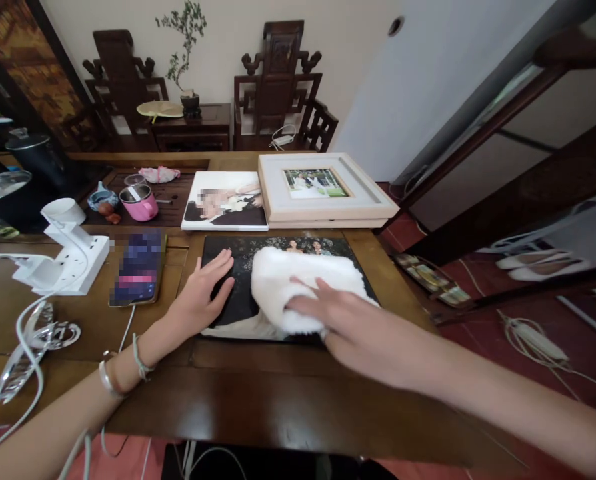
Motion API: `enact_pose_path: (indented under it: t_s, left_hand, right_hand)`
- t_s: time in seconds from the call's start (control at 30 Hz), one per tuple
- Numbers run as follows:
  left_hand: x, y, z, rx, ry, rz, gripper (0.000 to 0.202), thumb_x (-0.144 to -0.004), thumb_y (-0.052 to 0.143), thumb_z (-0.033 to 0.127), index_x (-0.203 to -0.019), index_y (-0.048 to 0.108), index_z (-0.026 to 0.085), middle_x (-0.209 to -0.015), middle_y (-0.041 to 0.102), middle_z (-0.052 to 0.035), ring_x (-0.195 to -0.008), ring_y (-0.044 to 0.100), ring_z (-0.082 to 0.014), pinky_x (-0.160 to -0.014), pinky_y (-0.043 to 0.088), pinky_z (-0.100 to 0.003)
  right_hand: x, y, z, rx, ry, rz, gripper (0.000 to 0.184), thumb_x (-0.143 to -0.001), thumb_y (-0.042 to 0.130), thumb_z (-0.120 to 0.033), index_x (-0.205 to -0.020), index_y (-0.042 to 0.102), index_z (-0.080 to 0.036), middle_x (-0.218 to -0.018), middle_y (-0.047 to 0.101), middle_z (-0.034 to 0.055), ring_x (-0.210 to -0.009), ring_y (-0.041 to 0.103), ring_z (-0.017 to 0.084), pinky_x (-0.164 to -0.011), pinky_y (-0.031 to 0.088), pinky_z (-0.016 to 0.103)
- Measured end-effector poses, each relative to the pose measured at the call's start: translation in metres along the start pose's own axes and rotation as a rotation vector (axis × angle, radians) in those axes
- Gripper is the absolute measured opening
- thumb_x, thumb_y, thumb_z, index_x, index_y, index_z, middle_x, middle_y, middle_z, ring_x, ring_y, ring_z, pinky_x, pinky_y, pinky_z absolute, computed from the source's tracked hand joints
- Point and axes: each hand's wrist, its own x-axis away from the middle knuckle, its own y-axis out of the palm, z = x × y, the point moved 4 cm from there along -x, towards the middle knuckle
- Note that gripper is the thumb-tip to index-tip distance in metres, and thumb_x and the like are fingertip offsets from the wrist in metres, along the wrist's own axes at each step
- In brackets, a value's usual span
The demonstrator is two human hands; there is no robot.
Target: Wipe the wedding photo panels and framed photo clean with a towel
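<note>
A dark photo panel (238, 297) lies flat on the wooden table (258, 380) in front of me. My left hand (211, 287) rests on its left edge, fingers stretched out and holding nothing. In my right hand (323, 307) is a white fluffy cloth (291, 277), gripped with the fingers pushed into its folds. The cloth lies against the panel and hides much of its middle and right side. Two small figures in the picture show above the cloth.
Behind the panel lie a white photo album (228, 217) and stacked light picture frames (368, 193). To the left are a phone (139, 267), a white power strip (81, 267) with cables, a clear hair clip (33, 347) and a pink cup (141, 203). Carved chairs (284, 80) stand behind.
</note>
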Motion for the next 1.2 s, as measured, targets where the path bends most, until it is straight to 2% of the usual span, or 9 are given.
enact_pose_path:
  t_s: [0.13,0.33,0.47,0.57,0.7,0.9,1.0,1.1,1.2]
  left_hand:
    - [0.0,0.002,-0.001,-0.028,0.01,-0.025,0.044,-0.095,0.04,0.032,-0.132,0.054,0.015,-0.144,0.047,-0.0139,-0.138,0.038,-0.0287,-0.115,0.019,-0.06]
    - [-0.002,0.001,0.001,-0.064,0.018,-0.023,0.04,-0.093,0.042,0.027,-0.129,0.056,0.017,-0.139,0.054,-0.0126,-0.133,0.046,-0.0297,-0.115,0.022,-0.059]
    - [-0.002,-0.001,0.004,-0.059,0.041,-0.031,0.038,-0.093,0.041,0.025,-0.127,0.058,0.019,-0.135,0.058,-0.0106,-0.13,0.049,-0.0274,-0.116,0.024,-0.055]
    - [-0.002,0.0,0.001,-0.058,0.009,-0.034,0.04,-0.093,0.043,0.027,-0.129,0.056,0.016,-0.139,0.054,-0.0126,-0.133,0.046,-0.0292,-0.115,0.023,-0.058]
    - [-0.001,0.0,-0.002,-0.033,-0.011,-0.021,0.043,-0.092,0.045,0.029,-0.13,0.056,0.012,-0.142,0.049,-0.0149,-0.136,0.041,-0.0289,-0.114,0.023,-0.059]
    - [-0.001,-0.001,-0.001,0.024,-0.049,-0.033,0.042,-0.092,0.046,0.03,-0.13,0.056,0.016,-0.143,0.048,-0.0124,-0.139,0.037,-0.0269,-0.115,0.02,-0.058]
    - [0.0,-0.001,-0.001,0.047,-0.059,-0.014,0.042,-0.092,0.046,0.031,-0.13,0.057,0.016,-0.142,0.049,-0.0121,-0.138,0.038,-0.0267,-0.115,0.019,-0.058]
    - [0.0,0.0,0.0,0.045,-0.054,0.01,0.043,-0.092,0.045,0.031,-0.13,0.057,0.015,-0.142,0.05,-0.0124,-0.137,0.039,-0.0271,-0.115,0.019,-0.059]
    - [0.0,0.0,0.001,0.031,-0.056,0.01,0.043,-0.092,0.044,0.03,-0.13,0.056,0.016,-0.144,0.048,-0.0121,-0.138,0.038,-0.0266,-0.115,0.02,-0.059]
  right_hand:
    - [-0.049,-0.024,0.021,-0.171,0.003,0.167,0.053,-0.069,0.037,-0.002,-0.115,0.059,-0.018,-0.091,0.07,0.0056,-0.082,0.064,0.024,-0.073,0.049,0.033]
    - [-0.122,-0.042,-0.009,-0.214,-0.275,0.178,0.045,-0.074,0.038,-0.006,-0.112,0.059,-0.017,-0.121,0.065,0.0075,-0.102,0.059,0.025,-0.084,0.043,0.033]
    - [-0.131,-0.044,-0.019,-0.135,-0.288,0.121,0.046,-0.076,0.038,-0.006,-0.116,0.058,-0.017,-0.123,0.065,0.0083,-0.104,0.059,0.027,-0.088,0.042,0.035]
    - [-0.114,-0.043,0.002,-0.127,-0.229,0.093,0.051,-0.074,0.039,-0.006,-0.12,0.058,-0.016,-0.125,0.064,0.0083,-0.104,0.06,0.027,-0.089,0.044,0.036]
    - [-0.074,-0.038,0.064,-0.069,-0.058,0.138,0.059,-0.072,0.041,-0.011,-0.128,0.056,-0.021,-0.129,0.062,0.0049,-0.113,0.057,0.029,-0.097,0.043,0.039]
    - [-0.002,-0.017,0.126,0.007,0.069,0.214,0.051,-0.07,0.039,-0.015,-0.117,0.06,-0.017,-0.085,0.069,0.008,-0.087,0.066,0.032,-0.079,0.053,0.046]
    - [0.03,0.004,0.113,0.019,0.076,0.22,0.048,-0.071,0.039,-0.011,-0.112,0.061,-0.021,-0.102,0.069,0.0108,-0.099,0.066,0.034,-0.085,0.052,0.051]
    - [0.053,0.022,0.075,0.014,0.008,0.232,0.051,-0.066,0.041,-0.005,-0.108,0.063,-0.025,-0.147,0.044,0.0067,-0.136,0.036,0.036,-0.104,0.038,0.059]
    - [0.061,0.03,0.032,-0.017,-0.193,0.158,0.054,-0.061,0.039,0.001,-0.101,0.065,-0.024,-0.151,0.039,0.0016,-0.142,0.021,0.029,-0.114,0.021,0.058]
